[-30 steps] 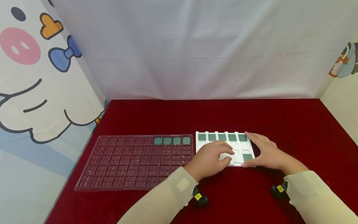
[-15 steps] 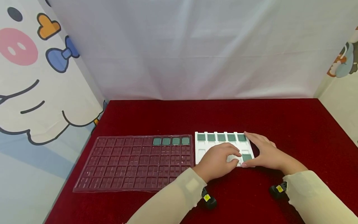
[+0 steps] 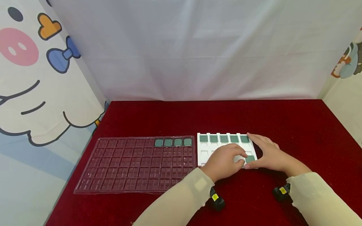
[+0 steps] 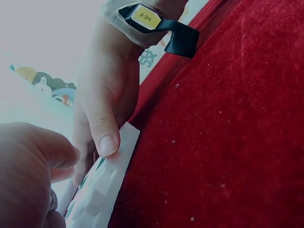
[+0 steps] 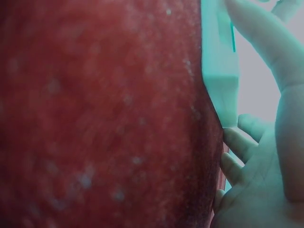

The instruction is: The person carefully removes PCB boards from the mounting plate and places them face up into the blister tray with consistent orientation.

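Observation:
A white tray (image 3: 239, 147) with pockets lies on the table, small green square pieces in its back row. Another green piece (image 3: 250, 158) sits in its front right pocket. My right hand (image 3: 268, 154) grips the tray's right end, thumb on the front corner and fingers at the back corner. Over the tray's front row is my left hand (image 3: 224, 160), fingers bent, thumb and index fingertips apart at the left edge of that front green piece. It covers several front pockets. In the left wrist view the right thumb (image 4: 107, 137) presses the tray's edge.
Left of the white tray lies a large clear plastic tray (image 3: 121, 164) with many cells, several green pieces (image 3: 178, 142) in its back row at the right. A red cloth (image 3: 169, 117) covers the table. A white curtain (image 3: 198, 53) hangs behind it.
My left hand has moved right over the white tray, up to the front right green piece. The right hand keeps its grip on the tray's end.

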A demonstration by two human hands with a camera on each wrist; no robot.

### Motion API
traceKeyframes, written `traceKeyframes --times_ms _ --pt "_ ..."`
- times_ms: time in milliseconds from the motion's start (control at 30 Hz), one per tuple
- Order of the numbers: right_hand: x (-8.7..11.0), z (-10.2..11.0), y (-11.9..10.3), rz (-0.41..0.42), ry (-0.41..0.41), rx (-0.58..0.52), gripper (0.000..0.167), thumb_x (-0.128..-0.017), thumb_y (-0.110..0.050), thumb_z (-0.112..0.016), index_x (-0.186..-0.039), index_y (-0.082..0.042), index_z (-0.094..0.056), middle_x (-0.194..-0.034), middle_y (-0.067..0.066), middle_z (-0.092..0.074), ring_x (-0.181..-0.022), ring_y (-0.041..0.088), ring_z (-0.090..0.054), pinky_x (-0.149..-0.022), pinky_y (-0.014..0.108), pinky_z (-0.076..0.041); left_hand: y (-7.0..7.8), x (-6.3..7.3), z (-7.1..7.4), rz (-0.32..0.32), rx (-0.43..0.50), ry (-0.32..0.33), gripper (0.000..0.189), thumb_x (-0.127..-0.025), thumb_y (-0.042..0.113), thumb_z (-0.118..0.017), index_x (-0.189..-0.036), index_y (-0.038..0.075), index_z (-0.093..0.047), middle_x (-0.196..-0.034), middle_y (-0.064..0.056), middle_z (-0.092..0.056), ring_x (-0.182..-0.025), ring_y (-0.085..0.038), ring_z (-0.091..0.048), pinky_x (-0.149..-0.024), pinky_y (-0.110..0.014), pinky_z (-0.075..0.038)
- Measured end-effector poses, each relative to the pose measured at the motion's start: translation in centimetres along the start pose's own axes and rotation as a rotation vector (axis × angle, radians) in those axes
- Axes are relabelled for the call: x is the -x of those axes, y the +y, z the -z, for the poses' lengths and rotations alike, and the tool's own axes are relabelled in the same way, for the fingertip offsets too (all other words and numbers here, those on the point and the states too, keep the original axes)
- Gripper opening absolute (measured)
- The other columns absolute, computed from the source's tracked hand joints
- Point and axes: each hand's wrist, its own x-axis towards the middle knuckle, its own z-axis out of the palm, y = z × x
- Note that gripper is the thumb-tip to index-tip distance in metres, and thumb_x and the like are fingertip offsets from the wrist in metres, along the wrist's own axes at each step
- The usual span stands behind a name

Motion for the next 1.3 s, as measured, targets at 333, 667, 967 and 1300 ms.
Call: traceKeyframes --times_ms 333,667,967,1300 --pt "-0.1 -0.1 0.1 0.005 0.0 0.014 0.121 -0.072 -0.053 -0.089 -0.162 -0.003 -0.026 -0.162 0.025 -0.028 -0.145 0.05 -0.021 -0.103 0.074 -0.02 0.1 -0.4 -0.4 -0.008 -0.01 -0.023 0.022 -0.097 0.017 -0.068 -0.116 0.02 -0.078 -0.118 0.013 -0.07 -0.111 0.001 -0.062 -0.098 -0.011 -0.042" --pt "0.0 -0.1 0.2 0.007 -0.006 -0.006 0.124 -0.07 -0.051 -0.092 -0.162 -0.003 -0.025 -0.163 0.025 -0.026 -0.146 0.051 -0.019 -0.103 0.076 -0.019 0.5 -0.9 -0.6 0.003 -0.048 -0.048 0.023 -0.097 0.019 -0.07 -0.118 0.022 -0.078 -0.119 0.014 -0.07 -0.112 0.001 -0.062 -0.099 -0.01 -0.041" --pt "0.2 0.0 0.3 0.014 -0.006 -0.023 0.124 -0.068 -0.048 -0.093 -0.163 -0.004 -0.025 -0.162 0.025 -0.027 -0.145 0.05 -0.019 -0.103 0.076 -0.019 0.4 -1.3 -1.1 -0.007 -0.102 -0.054 0.022 -0.096 0.021 -0.071 -0.117 0.024 -0.079 -0.118 0.015 -0.071 -0.111 0.001 -0.062 -0.099 -0.011 -0.042" --pt "0.2 0.0 0.1 0.013 -0.021 -0.03 0.127 -0.066 -0.044 -0.094 -0.163 -0.004 -0.023 -0.163 0.026 -0.025 -0.145 0.052 -0.019 -0.104 0.078 -0.017 1.0 -1.5 -1.2 0.002 -0.184 -0.066 0.02 -0.096 0.023 -0.07 -0.113 0.026 -0.081 -0.117 0.016 -0.07 -0.109 0.004 -0.063 -0.094 -0.01 -0.045"
